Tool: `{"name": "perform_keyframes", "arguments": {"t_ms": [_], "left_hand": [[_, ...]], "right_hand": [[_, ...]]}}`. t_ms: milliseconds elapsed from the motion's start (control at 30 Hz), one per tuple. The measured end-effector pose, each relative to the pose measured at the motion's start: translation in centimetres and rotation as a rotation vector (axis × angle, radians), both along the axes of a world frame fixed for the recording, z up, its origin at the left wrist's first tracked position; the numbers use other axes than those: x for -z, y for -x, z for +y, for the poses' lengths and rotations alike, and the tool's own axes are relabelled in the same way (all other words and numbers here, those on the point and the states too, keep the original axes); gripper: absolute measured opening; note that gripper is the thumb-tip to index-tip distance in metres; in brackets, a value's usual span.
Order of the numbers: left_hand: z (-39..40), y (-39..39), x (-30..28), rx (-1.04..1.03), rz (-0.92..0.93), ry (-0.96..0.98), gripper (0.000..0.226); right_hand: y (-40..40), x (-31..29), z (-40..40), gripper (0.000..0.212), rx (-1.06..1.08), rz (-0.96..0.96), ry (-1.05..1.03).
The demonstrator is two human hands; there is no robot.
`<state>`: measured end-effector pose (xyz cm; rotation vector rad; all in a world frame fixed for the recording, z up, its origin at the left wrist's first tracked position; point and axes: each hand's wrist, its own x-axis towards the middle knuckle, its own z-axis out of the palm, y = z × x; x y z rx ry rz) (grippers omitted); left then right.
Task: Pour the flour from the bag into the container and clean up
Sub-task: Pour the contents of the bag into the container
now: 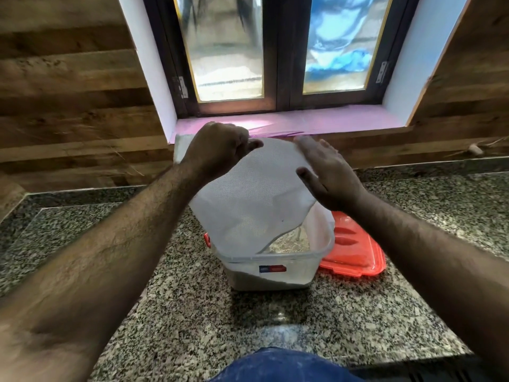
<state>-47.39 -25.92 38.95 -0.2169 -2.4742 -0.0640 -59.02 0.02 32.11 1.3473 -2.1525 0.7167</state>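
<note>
Now, above the clear container [271, 267], the white bag [253, 194] hangs mouth-down into it, its top pinched in the left hand's [217, 150] curled fingers, the right hand [327, 175] pressing flat-fingered against its side, the red lid [355, 252] just beside the container.

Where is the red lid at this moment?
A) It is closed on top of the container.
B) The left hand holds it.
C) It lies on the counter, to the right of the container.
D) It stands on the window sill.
C: the red lid lies flat on the granite counter, just right of the clear container, whose top is open under the white bag.
</note>
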Motion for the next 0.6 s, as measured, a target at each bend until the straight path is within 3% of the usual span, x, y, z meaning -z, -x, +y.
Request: {"name": "perform_keyframes", "arguments": {"t_ms": [67, 200, 333, 600], "left_hand": [[0.0, -0.1, 0.0, 0.015, -0.008, 0.013, 0.045], [-0.1, -0.1, -0.3, -0.017, 0.016, 0.01, 0.05], [0.0, 0.0, -0.1, -0.011, 0.002, 0.027, 0.048], [0.1, 0.1, -0.2, 0.011, 0.055, 0.037, 0.048]], "right_hand": [[0.2, 0.3, 0.1, 0.089, 0.024, 0.019, -0.028], [-0.1, 0.4, 0.0, 0.091, 0.057, 0.036, 0.188], [-0.1, 0.8, -0.3, 0.089, 0.027, 0.077, 0.026], [-0.4, 1.9, -0.4, 0.096, 0.114, 0.108, 0.088]]}}
